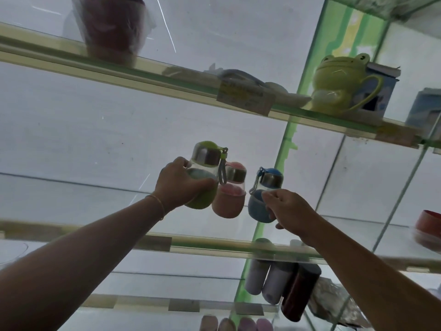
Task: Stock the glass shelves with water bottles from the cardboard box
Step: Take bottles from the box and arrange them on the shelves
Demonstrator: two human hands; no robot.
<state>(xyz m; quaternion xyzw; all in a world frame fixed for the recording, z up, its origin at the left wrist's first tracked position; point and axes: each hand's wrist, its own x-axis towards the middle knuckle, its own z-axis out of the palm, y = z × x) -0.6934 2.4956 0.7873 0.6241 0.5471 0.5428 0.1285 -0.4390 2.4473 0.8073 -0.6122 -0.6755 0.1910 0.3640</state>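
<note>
Left hand [177,185] grips green bottle [202,177], over the shelf [214,247] front edge. Pink bottle [230,194] touches it. Right hand [290,210] grips blue bottle [262,199]. Frog mug [338,84] above right. Red pot [112,27] top left, blurred.

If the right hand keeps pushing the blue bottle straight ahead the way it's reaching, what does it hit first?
Probably nothing soon. The right hand with the blue bottle aims into open shelf space toward the white back wall. The pink bottle stands to its left, apparently out of line, though depth is unclear.
</note>
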